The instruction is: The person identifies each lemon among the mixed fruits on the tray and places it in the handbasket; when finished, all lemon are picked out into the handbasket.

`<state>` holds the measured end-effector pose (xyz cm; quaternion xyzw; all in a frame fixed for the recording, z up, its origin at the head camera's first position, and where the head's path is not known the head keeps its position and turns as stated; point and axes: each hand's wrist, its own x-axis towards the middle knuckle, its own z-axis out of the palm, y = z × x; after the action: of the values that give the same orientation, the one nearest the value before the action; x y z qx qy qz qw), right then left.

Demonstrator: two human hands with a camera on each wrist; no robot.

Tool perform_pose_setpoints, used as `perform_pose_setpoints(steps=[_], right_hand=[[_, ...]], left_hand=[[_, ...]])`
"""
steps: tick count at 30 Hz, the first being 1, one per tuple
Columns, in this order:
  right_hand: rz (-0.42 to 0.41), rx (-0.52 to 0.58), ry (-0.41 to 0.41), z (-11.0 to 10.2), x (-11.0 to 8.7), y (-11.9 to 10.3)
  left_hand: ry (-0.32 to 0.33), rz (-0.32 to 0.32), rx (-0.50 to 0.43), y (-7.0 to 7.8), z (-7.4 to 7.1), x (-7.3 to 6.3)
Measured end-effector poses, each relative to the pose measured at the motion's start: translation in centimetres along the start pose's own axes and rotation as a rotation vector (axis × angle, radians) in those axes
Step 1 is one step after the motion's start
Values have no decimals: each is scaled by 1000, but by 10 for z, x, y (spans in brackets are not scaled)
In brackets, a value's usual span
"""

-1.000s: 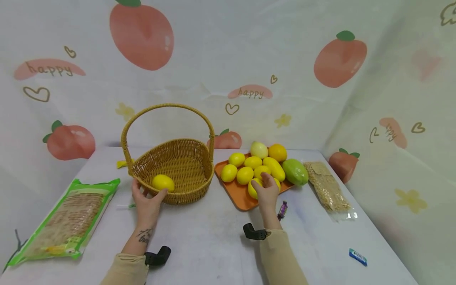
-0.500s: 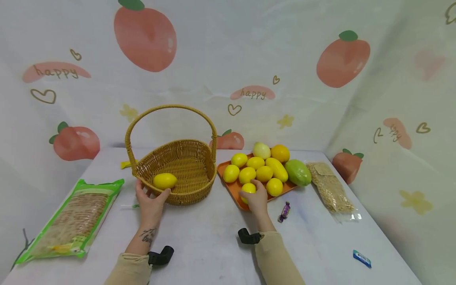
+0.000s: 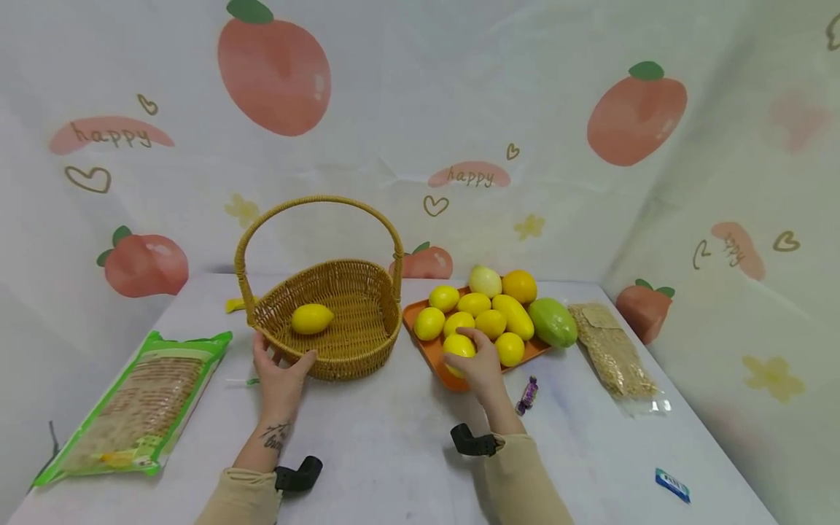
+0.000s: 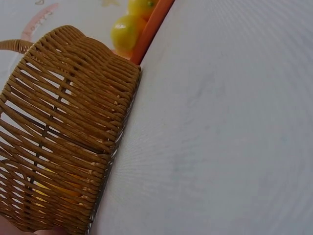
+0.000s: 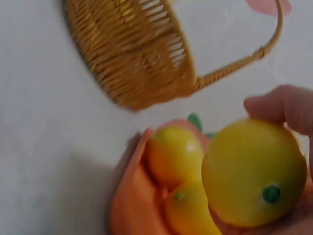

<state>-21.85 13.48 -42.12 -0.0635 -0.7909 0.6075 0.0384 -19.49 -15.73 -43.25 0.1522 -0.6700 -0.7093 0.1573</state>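
Observation:
A tan wicker basket [image 3: 354,362] with a tall arched handle stands left of centre, and one lemon [image 3: 312,319] lies inside it. My left hand [image 3: 282,383] grips the near left side of the basket, thumb by the rim. On the right, an orange tray [image 3: 429,355] carries several lemons [image 3: 429,324] and other fruit. At the tray's near corner my right hand [image 3: 484,368] holds a yellow lemon [image 5: 254,171] between thumb and fingers. In the right wrist view this lemon shows a green stem spot. Fingers of the left hand are mostly hidden behind the basket.
A green papaya-like fruit [image 3: 553,322] overhangs the tray's right side, beside a clear bag of grains [image 3: 610,354]. A green-edged bag [image 3: 138,405] lies at left. A purple wrapped candy [image 3: 528,395] and a blue packet [image 3: 672,485] lie on the right.
My right hand has moved left and closed round the front lemon on the tray. Inside the basket the lemon has rolled back from the near rim. The left hand stays on the basket.

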Motion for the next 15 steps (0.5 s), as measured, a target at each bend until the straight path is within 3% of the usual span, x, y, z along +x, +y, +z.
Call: perform_pose_setpoints(steps=[7, 15], right_hand=[[-105, 85, -204, 18, 3, -32], [-192, 158, -357, 71, 23, -76]], left_hand=[[3, 5, -19, -3, -1, 0], [2, 24, -26, -3, 0, -1]])
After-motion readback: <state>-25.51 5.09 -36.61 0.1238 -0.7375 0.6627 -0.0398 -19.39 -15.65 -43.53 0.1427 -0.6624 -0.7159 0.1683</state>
